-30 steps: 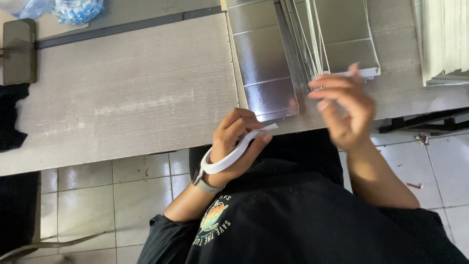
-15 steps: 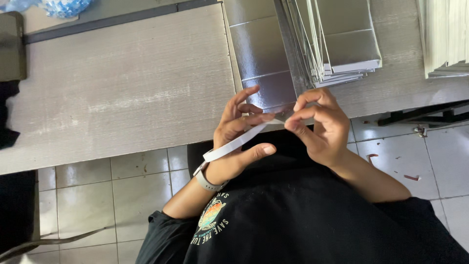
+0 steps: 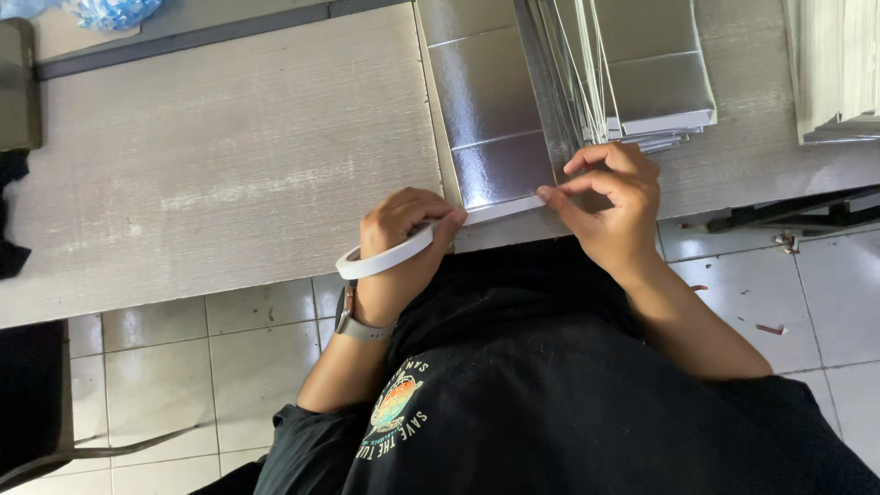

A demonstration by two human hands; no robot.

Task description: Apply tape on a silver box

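Here my left hand [image 3: 403, 243] pinches a white tape roll [image 3: 380, 261] at the table [image 3: 220, 174] edge, while my right hand [image 3: 610, 206], at three o'clock from it, pinches the tape end against the silver sheet [image 3: 490, 137]; stacked sheets [image 3: 642, 82] lie at twelve o'clock

left hand [image 3: 403, 240] curled — right hand [image 3: 610, 203] pinching, 2 wrists bent

A pale wood-grain table [image 3: 211, 174] is standing over glossy white floor tiles [image 3: 229, 367], daylight glinting off them.
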